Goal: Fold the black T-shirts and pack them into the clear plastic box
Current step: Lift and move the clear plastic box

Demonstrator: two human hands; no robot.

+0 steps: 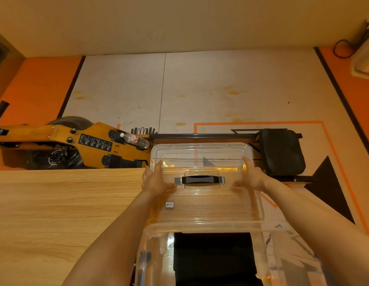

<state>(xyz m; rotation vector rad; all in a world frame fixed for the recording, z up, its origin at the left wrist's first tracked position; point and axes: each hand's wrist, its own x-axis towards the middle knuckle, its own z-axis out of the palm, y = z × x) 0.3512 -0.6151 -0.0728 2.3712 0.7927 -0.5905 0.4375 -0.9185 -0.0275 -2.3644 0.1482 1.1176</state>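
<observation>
Folded black T-shirts [214,256], bottom centre of frame, lie inside the clear plastic box [150,244] on the wooden table [55,203]. Above them, the left hand [154,180] and right hand [251,176] grip opposite edges of the transparent lid [202,203], fingers curled round its rim. Judged step: closing. Next, the lid needs aligning over the box rim and pressing down evenly.

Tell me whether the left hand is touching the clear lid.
Touching. The head view shows the left hand gripping the clear lid's left edge, fingers curled over its rim.
</observation>
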